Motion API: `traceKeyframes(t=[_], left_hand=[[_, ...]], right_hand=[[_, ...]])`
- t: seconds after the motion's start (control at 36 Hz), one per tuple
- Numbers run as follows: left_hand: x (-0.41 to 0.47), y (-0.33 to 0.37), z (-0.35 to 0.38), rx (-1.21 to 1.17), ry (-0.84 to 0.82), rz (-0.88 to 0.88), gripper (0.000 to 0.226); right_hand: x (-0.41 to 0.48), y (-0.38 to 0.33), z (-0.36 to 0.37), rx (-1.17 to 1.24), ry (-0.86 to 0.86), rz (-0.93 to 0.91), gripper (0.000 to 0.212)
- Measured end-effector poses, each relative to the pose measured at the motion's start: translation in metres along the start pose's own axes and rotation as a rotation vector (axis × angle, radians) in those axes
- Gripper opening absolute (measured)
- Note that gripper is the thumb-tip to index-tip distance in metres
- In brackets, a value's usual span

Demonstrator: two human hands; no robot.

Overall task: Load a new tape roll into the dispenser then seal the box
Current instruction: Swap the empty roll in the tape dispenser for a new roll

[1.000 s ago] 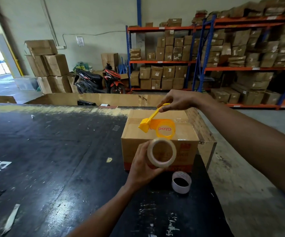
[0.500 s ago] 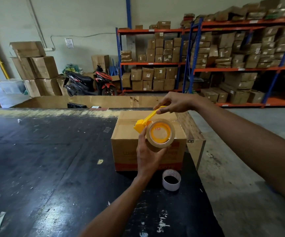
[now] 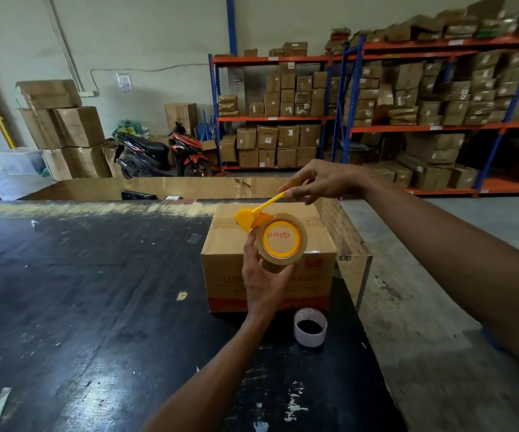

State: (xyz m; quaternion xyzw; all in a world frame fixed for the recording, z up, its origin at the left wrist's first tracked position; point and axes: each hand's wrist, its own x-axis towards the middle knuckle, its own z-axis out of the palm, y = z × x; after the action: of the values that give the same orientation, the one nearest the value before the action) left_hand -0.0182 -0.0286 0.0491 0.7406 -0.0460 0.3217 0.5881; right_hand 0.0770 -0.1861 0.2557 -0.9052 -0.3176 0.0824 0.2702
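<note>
Evidently the left hand (image 3: 262,275) clasped the tape roll (image 3: 281,241) over the dispenser (image 3: 247,218) hub above the box (image 3: 269,275). The right hand (image 3: 320,182) pinched the handle (steadying it); pressing squarely until seated seemed wise.

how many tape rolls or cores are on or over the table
2: a brown tape roll in the left hand, on the yellow dispenser over the box; an empty white core on the table.
</note>
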Motion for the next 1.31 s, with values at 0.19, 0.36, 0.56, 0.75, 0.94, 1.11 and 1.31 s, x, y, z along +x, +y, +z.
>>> traceKeyframes(t=[0.19,0.36,0.56,0.75,0.94,1.11,1.31], left_hand=[[0.014,0.007,-0.008,-0.053,0.047,0.02,0.105],[0.022,0.011,-0.013,0.041,0.033,0.138,0.101],[0.015,0.017,-0.01,0.044,-0.027,0.258,0.1],[0.017,0.012,-0.021,0.04,-0.161,0.266,0.094],[0.021,0.005,-0.042,0.137,-0.211,0.336,0.064],[0.029,0.003,-0.052,0.207,-0.203,0.406,0.039],[0.039,0.006,-0.056,0.245,-0.203,0.489,0.025]], right_hand=[[-0.007,0.001,0.008,0.12,-0.076,0.043,0.048],[-0.009,-0.001,0.019,0.131,-0.202,0.143,0.067],[0.002,-0.01,0.042,-0.038,-0.086,0.202,0.053],[0.0,-0.012,0.047,-0.113,-0.076,0.141,0.049],[-0.006,-0.011,0.043,-0.033,-0.128,0.205,0.067],[-0.007,-0.01,0.042,-0.049,-0.164,0.203,0.07],[-0.01,-0.012,0.04,-0.054,-0.157,0.199,0.063]])
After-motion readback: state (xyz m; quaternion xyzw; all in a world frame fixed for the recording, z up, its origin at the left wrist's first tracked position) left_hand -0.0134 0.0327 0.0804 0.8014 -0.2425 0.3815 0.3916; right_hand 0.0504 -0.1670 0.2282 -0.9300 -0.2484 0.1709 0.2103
